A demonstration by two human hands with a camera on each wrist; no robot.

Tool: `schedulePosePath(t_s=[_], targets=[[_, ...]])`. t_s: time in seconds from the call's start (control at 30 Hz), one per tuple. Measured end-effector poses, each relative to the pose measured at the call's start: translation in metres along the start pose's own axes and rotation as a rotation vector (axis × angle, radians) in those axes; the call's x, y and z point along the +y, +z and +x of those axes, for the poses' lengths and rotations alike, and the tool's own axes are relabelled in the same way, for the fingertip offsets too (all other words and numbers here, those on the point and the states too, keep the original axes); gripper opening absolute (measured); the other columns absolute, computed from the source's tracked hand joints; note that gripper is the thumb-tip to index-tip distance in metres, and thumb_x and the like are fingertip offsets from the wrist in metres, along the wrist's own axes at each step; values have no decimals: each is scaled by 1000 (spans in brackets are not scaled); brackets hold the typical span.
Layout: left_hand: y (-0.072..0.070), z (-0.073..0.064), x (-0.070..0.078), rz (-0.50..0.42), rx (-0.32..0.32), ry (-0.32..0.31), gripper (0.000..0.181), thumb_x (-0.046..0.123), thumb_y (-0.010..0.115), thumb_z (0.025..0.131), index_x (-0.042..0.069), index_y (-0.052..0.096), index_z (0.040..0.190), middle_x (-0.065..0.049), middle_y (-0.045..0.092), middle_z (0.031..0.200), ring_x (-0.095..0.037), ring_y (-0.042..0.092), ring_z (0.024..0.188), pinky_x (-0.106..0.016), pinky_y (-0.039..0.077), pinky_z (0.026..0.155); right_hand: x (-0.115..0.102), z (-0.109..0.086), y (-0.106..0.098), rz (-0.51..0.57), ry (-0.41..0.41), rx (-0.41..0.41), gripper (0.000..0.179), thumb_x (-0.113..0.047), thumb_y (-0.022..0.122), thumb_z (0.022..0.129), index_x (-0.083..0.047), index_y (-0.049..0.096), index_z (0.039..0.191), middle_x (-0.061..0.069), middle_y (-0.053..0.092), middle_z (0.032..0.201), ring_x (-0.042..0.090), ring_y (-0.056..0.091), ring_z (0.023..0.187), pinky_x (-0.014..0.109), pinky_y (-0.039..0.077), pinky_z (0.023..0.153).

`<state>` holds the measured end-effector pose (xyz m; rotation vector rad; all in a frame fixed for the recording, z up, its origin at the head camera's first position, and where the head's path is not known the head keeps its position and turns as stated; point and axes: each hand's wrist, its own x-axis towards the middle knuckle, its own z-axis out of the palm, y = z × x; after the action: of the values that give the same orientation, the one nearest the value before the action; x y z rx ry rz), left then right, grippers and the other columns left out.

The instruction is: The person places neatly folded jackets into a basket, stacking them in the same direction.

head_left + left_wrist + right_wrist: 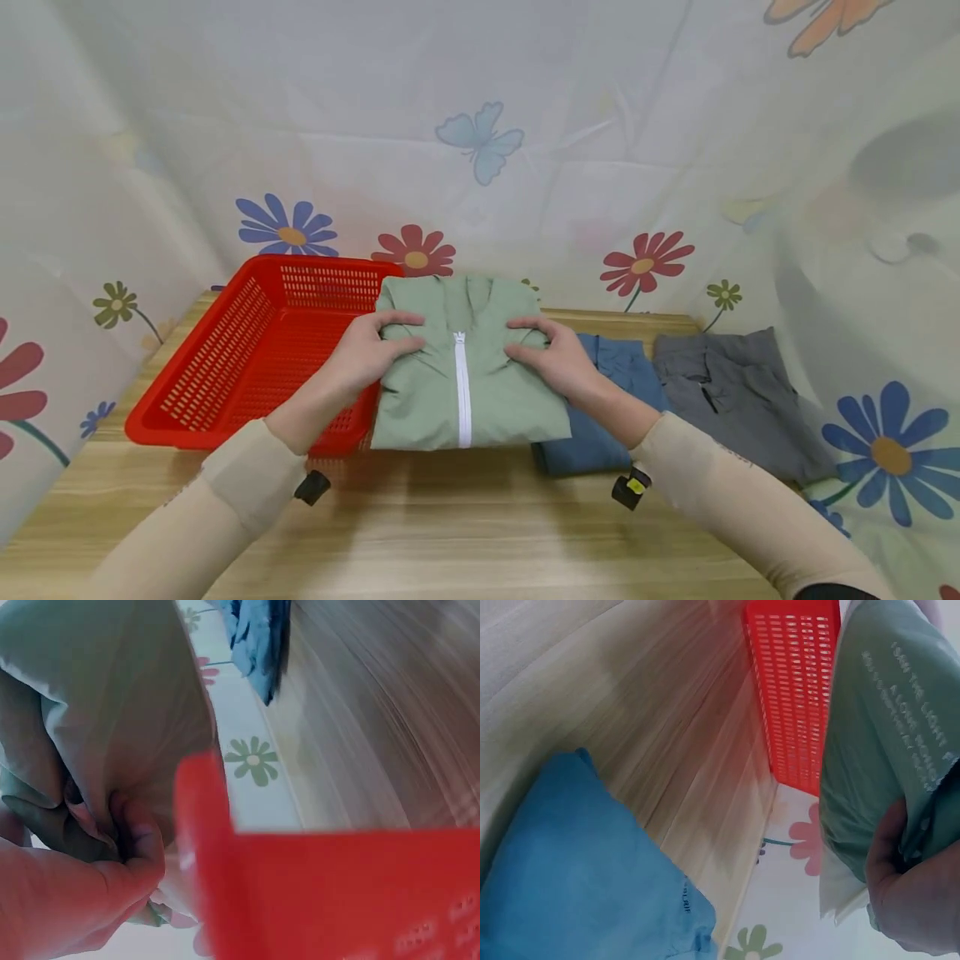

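A folded light green jacket (420, 392) with a white zip is held up above the table, in front of me. Its left side is gripped by my left hand (367, 348), thumb and fingers pinching the cloth; the left wrist view shows the same left hand (127, 877) curled into the fabric. On the other side my right hand (558, 357) pinches the jacket. White lettering shows on the jacket's (885, 742) underside in the right wrist view, beside the right hand (919, 900). The jacket's left edge overlaps the right side of a red plastic basket (187, 392).
Folded blue cloth (592, 442), perhaps trousers, lies on the wooden table (450, 533) right of the jacket, partly under my right forearm. Beyond it lies a folded grey garment (742, 400). A flower-printed curtain (555, 217) hangs behind and along both sides.
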<state>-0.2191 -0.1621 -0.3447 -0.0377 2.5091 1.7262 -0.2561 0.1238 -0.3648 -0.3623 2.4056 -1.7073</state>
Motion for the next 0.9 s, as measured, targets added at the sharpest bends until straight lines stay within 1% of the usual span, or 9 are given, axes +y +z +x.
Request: schedulePosePath(t_s=[0.17, 0.27, 0.4, 0.5, 0.6, 0.7, 0.77, 0.9], targets=[[-13, -2, 4, -28, -17, -30, 45, 22, 71, 97, 10, 62, 139, -16, 42, 151, -35, 44, 132, -46, 53, 99, -13, 3, 5, 3, 1, -7, 41, -21, 74, 96, -16, 65, 136, 7, 50, 147, 26, 59, 119, 43, 53, 93], [-22, -2, 5, -32, -25, -29, 45, 23, 72, 97, 11, 63, 138, -15, 42, 151, -35, 44, 131, -45, 54, 96, -20, 5, 8, 14, -4, -10, 42, -21, 74, 96, -16, 65, 137, 6, 49, 148, 25, 57, 122, 43, 53, 94], [-36, -2, 6, -34, -37, -15, 45, 25, 73, 96, 11, 64, 138, -14, 42, 150, -35, 44, 131, -42, 55, 94, -29, 9, 15, 43, -20, -26, 43, -20, 74, 96, -13, 64, 137, 10, 53, 143, 27, 59, 119, 43, 53, 94], [-46, 0, 5, -36, -49, -25, 48, 25, 73, 96, 10, 62, 140, -14, 42, 149, -34, 45, 130, -39, 55, 92, -32, 15, 22, 61, -42, -37, 42, -17, 73, 96, -11, 64, 137, 10, 54, 140, 27, 60, 117, 42, 53, 94], [-58, 4, 2, -45, -72, -46, 51, 25, 73, 96, 9, 61, 142, -15, 44, 149, -34, 50, 126, -34, 56, 88, -34, 22, 32, 73, -51, -33, 41, -15, 73, 96, -11, 64, 136, 8, 54, 140, 25, 60, 118, 41, 53, 95], [-72, 9, -3, -55, -104, -66, 54, 25, 74, 96, 9, 58, 145, -16, 44, 150, -34, 53, 124, -32, 57, 86, -38, 27, 42, 74, -53, -17, 41, -16, 74, 96, -12, 64, 136, 6, 52, 143, 22, 58, 121, 38, 51, 97], [-81, 13, -7, -64, -123, -75, 56, 25, 74, 96, 9, 57, 147, -16, 42, 152, -34, 52, 126, -32, 58, 86, -40, 31, 49, 72, -62, -7, 41, -16, 74, 96, -12, 65, 135, 6, 53, 142, 21, 57, 122, 38, 50, 98], [-97, 19, -14, -58, -151, -67, 59, 26, 74, 97, 7, 53, 149, -15, 40, 153, -32, 51, 127, -31, 57, 87, -47, 38, 59, 79, -73, -1, 40, -15, 74, 95, -11, 65, 134, 7, 56, 136, 22, 58, 118, 38, 50, 98]])
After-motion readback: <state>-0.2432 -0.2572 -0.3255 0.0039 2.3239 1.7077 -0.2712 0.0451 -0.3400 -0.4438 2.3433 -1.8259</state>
